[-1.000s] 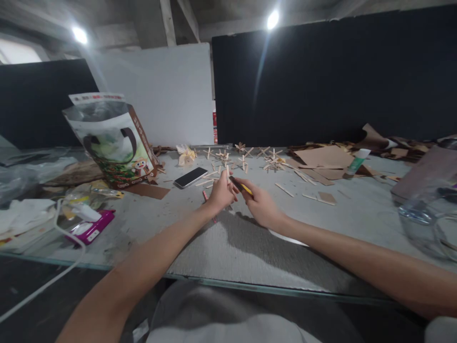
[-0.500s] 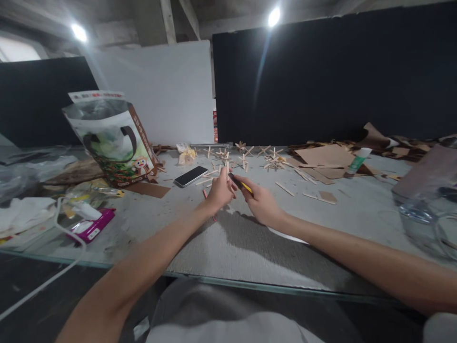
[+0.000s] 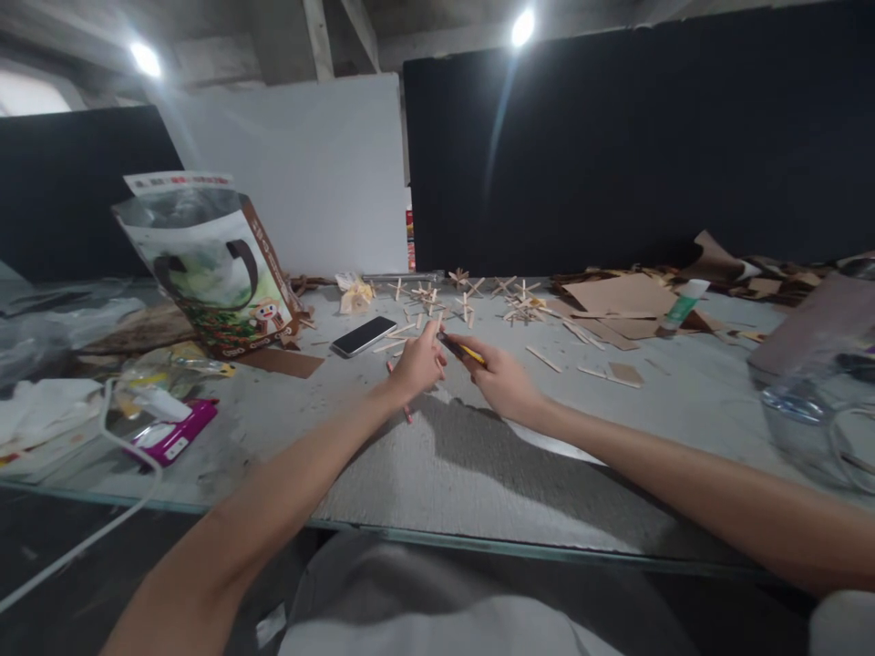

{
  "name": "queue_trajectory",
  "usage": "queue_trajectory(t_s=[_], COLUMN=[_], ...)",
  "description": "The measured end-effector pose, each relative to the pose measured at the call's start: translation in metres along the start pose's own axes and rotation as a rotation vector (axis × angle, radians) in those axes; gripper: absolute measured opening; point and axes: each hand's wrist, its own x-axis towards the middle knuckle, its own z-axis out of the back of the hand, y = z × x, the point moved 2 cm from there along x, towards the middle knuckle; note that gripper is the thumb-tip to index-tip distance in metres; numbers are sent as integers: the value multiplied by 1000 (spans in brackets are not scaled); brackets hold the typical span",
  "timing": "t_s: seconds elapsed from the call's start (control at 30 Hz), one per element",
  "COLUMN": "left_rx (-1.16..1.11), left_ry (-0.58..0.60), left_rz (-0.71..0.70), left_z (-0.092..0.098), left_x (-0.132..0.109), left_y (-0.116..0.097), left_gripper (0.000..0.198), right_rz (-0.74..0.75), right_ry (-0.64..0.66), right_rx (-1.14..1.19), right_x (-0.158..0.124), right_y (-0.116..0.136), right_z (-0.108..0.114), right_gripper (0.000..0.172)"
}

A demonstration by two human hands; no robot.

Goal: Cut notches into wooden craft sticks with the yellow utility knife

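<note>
My left hand (image 3: 416, 363) is closed, pinching a thin wooden stick (image 3: 439, 324) whose tip shows above the fingers. Closed around a yellow and black utility knife (image 3: 471, 353), my right hand (image 3: 504, 381) holds its front end close to the left fingertips. Whether the blade touches the stick is too small to tell. A red pen (image 3: 408, 415) lies partly hidden under my left wrist. Beyond the hands, several crossed wooden sticks (image 3: 525, 305) are spread over the table (image 3: 383, 474), and a phone (image 3: 365, 336) rests to the left of them.
A large printed bag (image 3: 211, 273) stands at the left, near a magenta device (image 3: 179, 437) with a white cable (image 3: 129, 510). Brown cardboard pieces (image 3: 615, 299) and a glue stick (image 3: 685, 304) are at the right. Beyond them, a clear plastic container (image 3: 797, 405) sits at the table's right side.
The stick in my left hand shows less above the fingers and leans more. Both hands stay close together, with the knife still in my right hand. The view has shifted slightly.
</note>
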Motion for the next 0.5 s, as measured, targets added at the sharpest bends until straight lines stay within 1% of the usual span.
queue_trajectory(t_s=[0.13,0.3,0.4,0.5], left_rx=[141,201,213,138], left_ry=[26,65,69,61], left_rz=[-54,-68,-77,-29], left_z=[5,6,6,2], left_x=[3,7,7,4], left_y=[3,12,13,10], left_gripper=[52,59,60,53], right_rz=[-10,-28,-33,-11], right_ry=[6,41,50,46], right_rx=[1,21,27,22], right_x=[2,7,10,9], right_y=[2,0,-3,-4], right_z=[4,9,11,9], right_gripper=[52,53,53,52])
